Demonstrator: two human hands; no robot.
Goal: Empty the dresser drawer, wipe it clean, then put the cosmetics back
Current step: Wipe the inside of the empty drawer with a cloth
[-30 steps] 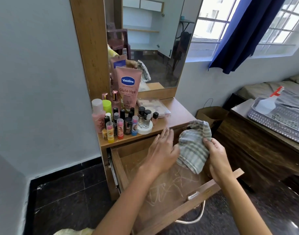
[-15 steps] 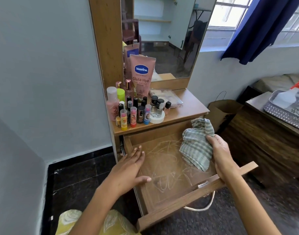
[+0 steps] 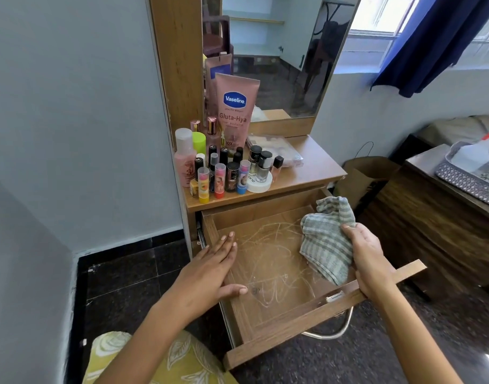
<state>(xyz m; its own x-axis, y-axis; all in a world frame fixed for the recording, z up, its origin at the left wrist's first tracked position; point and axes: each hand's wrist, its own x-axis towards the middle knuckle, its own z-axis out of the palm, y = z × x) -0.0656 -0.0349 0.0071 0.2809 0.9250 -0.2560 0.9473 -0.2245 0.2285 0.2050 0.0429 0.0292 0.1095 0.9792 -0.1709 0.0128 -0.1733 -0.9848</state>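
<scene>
The right hand [image 3: 369, 261] grips the striped cloth [image 3: 325, 245] over the open drawer's [image 3: 268, 325] right side, scribbled floor stretching leftward toward the left hand [image 3: 207, 273], whose fingers [image 3: 226, 242] lie straight on the left wall.

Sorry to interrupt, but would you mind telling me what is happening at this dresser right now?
A person is cleaning out the open dresser drawer. The right hand holds a striped grey cloth over the drawer's right side, while the left hand rests flat on its left edge. The drawer holds no items, though pale scribble marks show on its bottom. The cosmetics, including a pink Vaseline tube, stand on the dresser top, not yet put back.
</scene>
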